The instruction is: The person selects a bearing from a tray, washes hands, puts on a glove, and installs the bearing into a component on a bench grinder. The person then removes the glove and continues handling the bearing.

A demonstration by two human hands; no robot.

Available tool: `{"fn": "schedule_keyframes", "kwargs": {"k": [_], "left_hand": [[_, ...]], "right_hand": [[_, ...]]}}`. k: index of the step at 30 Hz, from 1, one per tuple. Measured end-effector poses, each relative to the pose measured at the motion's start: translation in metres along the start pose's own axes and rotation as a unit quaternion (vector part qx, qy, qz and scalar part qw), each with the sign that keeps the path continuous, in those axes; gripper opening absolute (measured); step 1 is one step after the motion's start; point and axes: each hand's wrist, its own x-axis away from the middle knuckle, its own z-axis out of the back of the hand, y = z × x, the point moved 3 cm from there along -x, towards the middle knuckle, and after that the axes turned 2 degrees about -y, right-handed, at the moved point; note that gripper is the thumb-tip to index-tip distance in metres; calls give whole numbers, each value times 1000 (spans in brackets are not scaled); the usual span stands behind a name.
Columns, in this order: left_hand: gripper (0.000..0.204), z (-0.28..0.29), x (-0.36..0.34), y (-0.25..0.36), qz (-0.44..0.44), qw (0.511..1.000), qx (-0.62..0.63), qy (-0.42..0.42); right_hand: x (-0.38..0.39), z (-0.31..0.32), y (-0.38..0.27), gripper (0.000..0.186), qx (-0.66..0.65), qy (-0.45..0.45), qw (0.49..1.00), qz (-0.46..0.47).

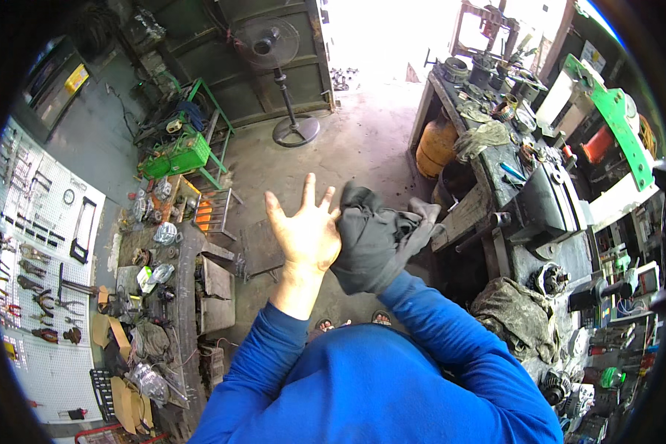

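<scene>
In front of my chest my left hand [305,235] is raised, its fingers spread and nothing held in it. Right beside it, a dark grey cloth [370,237] is bunched up at the end of my right arm. My right hand is wrapped in this cloth and grips it, but its fingers are hidden under the folds. A loose end of the cloth hangs off toward the right. The cloth's left edge meets the side of my left hand by the fingers.
On the right runs a cluttered workbench [459,214] with a large vise [544,207] and a crumpled dirty cloth [518,314]. A rusty orange gas cylinder [436,144] stands under it. Leftward are a parts-covered bench [189,296], a green crate [174,157] and a tool pegboard [48,222]. A pedestal fan [296,131] stands ahead.
</scene>
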Motion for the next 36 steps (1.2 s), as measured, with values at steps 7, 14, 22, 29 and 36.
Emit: {"fn": "schedule_keyframes", "kwargs": {"k": [7, 14, 22, 29, 36], "left_hand": [[108, 13, 4, -18, 38, 981, -174, 79], [91, 31, -16, -7, -88, 983, -41, 158], [83, 105, -30, -25, 62, 975, -5, 213], [73, 119, -32, -31, -55, 882, -117, 453], [57, 178, -53, -37, -63, 935, -349, -11]], "right_hand": [[11, -54, 15, 42, -315, -368, 874, -34], [-4, -39, 51, 23, -203, -142, 957, 153], [6, -65, -35, 35, -310, -30, 949, 43], [-31, -65, -10, 28, -164, -99, 971, 140], [-26, -11, -90, 16, 66, -162, 967, -185]]}}
